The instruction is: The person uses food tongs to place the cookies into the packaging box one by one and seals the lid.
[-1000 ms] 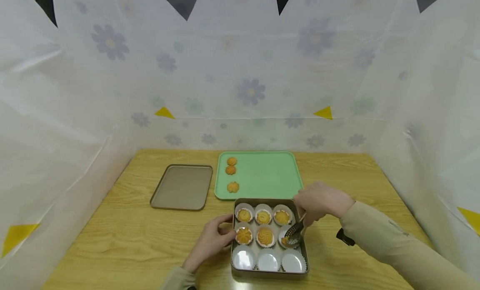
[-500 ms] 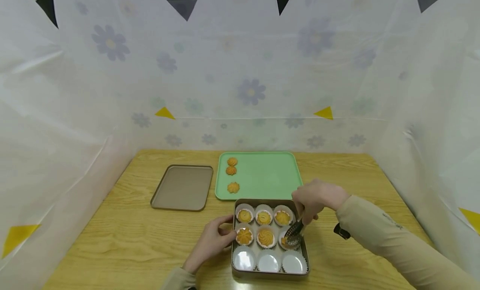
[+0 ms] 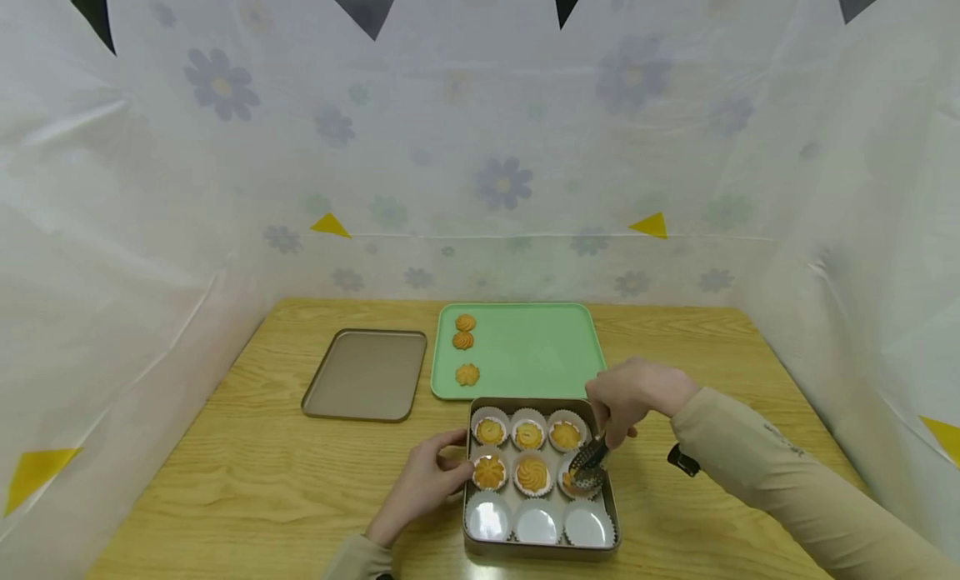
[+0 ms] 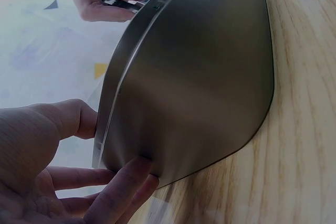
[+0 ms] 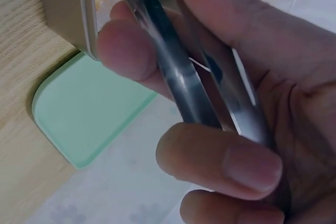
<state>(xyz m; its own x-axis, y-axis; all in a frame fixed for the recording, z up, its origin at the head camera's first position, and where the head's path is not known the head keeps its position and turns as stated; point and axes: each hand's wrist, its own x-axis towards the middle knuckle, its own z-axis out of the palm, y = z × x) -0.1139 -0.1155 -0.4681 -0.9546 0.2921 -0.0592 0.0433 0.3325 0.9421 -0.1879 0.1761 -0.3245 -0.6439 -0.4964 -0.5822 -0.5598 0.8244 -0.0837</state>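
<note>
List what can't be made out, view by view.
Head: most of the middle-row right cookie, behind the tongs.
Head: tongs' handles, mostly covered by the right hand.
Head: print on the right sleeve, too small to read.
Left wrist: inside of the tin, hidden by its wall.
Right wrist: tongs' heads, cut off by the top edge.

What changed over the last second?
The right grip and its sleeve shifted slightly left. Nothing was visibly taken hold of or let go. Unchanged: the tongs in that grip, at the middle row's right-hand cup; left grip against the tin; three cookies on the green tray.
</note>
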